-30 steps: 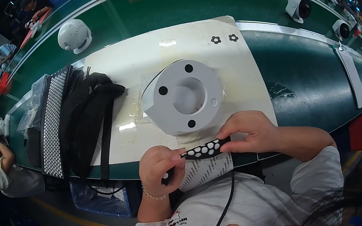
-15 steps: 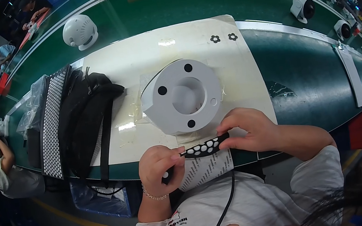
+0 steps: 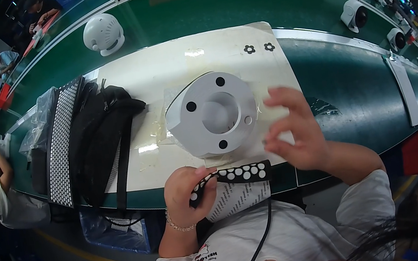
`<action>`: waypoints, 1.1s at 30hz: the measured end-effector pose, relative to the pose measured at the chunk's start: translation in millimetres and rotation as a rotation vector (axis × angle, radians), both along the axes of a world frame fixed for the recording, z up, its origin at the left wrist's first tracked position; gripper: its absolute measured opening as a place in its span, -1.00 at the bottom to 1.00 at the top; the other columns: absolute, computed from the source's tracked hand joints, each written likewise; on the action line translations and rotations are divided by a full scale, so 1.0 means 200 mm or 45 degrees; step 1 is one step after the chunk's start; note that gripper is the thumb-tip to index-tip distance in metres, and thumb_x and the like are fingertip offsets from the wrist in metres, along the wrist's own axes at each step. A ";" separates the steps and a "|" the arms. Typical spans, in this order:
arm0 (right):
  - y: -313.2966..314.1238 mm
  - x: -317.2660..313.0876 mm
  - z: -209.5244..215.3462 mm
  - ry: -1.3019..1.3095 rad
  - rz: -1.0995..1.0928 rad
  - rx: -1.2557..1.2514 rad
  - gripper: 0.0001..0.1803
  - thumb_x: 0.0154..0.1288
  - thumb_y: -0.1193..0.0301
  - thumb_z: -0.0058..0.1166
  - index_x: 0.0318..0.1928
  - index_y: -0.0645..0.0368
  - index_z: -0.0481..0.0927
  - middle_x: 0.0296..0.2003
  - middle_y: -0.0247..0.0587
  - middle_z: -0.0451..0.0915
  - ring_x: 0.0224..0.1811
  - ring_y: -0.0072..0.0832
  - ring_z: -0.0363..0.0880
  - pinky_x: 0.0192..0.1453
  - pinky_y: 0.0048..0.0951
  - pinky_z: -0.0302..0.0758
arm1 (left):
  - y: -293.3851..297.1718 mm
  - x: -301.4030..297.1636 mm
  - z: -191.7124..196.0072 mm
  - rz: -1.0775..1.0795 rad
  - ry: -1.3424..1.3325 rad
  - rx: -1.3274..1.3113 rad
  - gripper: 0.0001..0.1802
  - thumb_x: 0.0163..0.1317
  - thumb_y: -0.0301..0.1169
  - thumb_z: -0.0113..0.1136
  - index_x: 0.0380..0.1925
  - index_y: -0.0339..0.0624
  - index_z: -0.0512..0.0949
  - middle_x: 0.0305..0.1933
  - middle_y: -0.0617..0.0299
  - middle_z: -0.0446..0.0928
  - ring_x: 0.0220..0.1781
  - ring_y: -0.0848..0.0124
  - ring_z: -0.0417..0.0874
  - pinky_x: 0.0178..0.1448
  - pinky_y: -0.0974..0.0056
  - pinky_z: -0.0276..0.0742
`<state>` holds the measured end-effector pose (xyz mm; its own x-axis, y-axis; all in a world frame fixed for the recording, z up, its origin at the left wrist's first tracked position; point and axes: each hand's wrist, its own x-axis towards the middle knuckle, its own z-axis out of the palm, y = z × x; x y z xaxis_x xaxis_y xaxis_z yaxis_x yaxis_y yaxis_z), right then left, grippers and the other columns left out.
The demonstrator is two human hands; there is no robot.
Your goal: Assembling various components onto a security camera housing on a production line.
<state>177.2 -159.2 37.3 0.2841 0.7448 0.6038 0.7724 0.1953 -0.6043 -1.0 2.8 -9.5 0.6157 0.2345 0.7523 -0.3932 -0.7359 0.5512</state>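
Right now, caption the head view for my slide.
Left hand holds a black white-dotted strip; right hand is raised beside a pale rounded base with three black discs.

There is one left hand (image 3: 189, 195) and one right hand (image 3: 299, 138). I count one black strip with white dots (image 3: 242, 173), one small dark piece (image 3: 266, 142) in the right fingertips, one white round base (image 3: 190, 128), three black round pads (image 3: 191, 106) on it, two black flower shapes (image 3: 249, 49), one black bag (image 3: 102, 119) and at least three round white machines (image 3: 104, 34).
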 end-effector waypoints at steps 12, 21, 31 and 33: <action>0.07 0.06 -0.01 -0.318 -0.075 -0.179 -0.76 0.20 0.23 0.03 -0.19 0.05 0.46 0.17 -0.07 0.18 0.27 -0.12 0.06 0.26 -0.14 0.02 | 0.00 0.03 -0.03 -0.014 0.208 -0.100 -0.17 -0.12 -0.67 0.17 0.24 -0.29 0.08 -0.44 0.13 0.57 -0.46 0.26 0.58 -0.34 0.31 0.47; 0.07 0.08 -0.05 -0.170 -0.192 -0.061 -0.55 0.12 0.15 0.11 -0.02 0.08 0.40 0.02 -0.20 0.36 0.10 -0.31 0.28 0.18 -0.31 0.14 | 0.01 0.04 -0.02 -0.034 0.201 -0.124 -0.17 -0.12 -0.68 0.17 0.24 -0.27 0.08 -0.45 0.14 0.57 -0.48 0.26 0.57 -0.35 0.31 0.46; 0.22 0.25 0.15 1.416 0.207 -0.306 -0.78 0.17 0.31 0.04 -0.26 0.19 0.50 -0.40 -0.35 0.54 -0.41 -0.65 0.50 -0.30 -0.63 0.43 | 0.02 0.01 -0.02 -0.066 0.231 -0.169 -0.20 -0.12 -0.66 0.19 0.21 -0.26 0.14 -0.42 0.14 0.58 -0.47 0.29 0.58 -0.34 0.32 0.47; 0.26 0.40 0.18 1.399 0.066 -0.026 -0.82 0.19 0.34 0.00 -0.28 0.18 0.50 -0.41 -0.39 0.52 -0.41 -0.67 0.48 -0.30 -0.64 0.43 | 0.02 -0.01 -0.02 -0.074 0.272 -0.228 -0.28 -0.11 -0.64 0.20 0.15 -0.25 0.22 -0.40 0.14 0.57 -0.45 0.29 0.58 -0.33 0.32 0.48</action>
